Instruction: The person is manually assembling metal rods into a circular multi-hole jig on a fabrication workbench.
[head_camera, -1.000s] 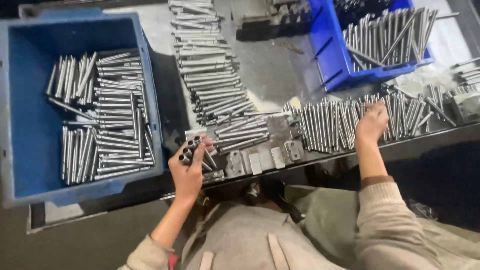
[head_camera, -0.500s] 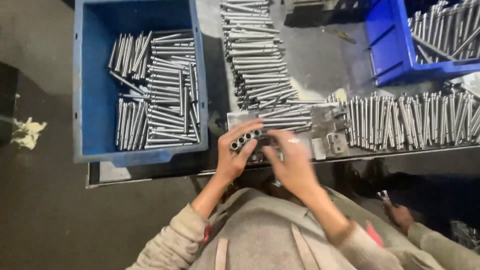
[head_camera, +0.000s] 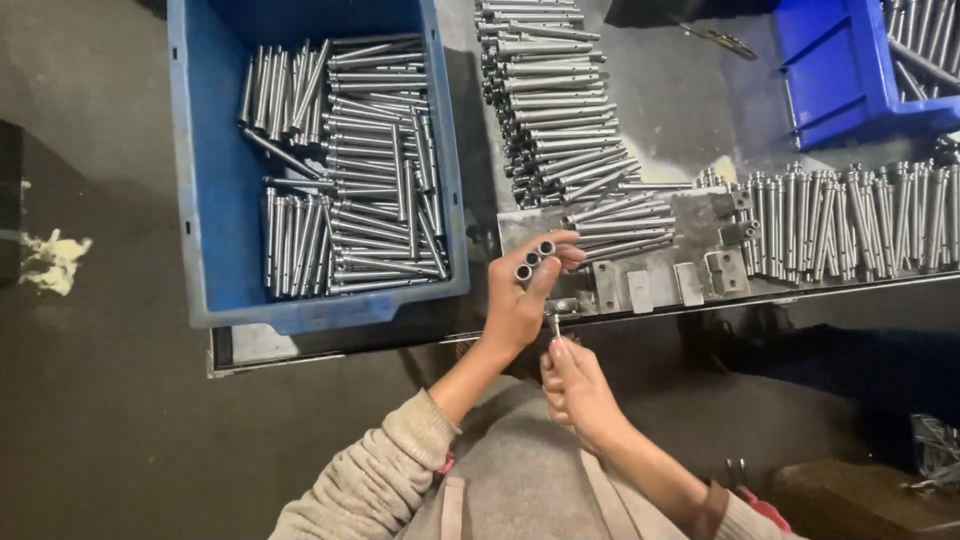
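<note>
Having swung back from the worktop, the right hand (head_camera: 580, 385) pinches a small pin (head_camera: 556, 323) beneath the left hand (head_camera: 525, 295), which grips a bundle of tubes (head_camera: 534, 259).

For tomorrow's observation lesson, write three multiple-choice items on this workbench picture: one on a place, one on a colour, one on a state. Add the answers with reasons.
1. Where does the large crate of metal rods stand?
A. left of the hands
B. right of the hands
C. under the bench

2. What colour is that crate?
A. red
B. blue
C. green

3. What is the left hand doing?
A. lying flat and empty
B. holding a few short metal tubes
C. gripping the crate's rim

Answers:
1 A, it sits at the bench's left end.
2 B, its walls are blue.
3 B, the tubes' open ends show above the fingers; the right hand pinches a small metal piece below.
</note>
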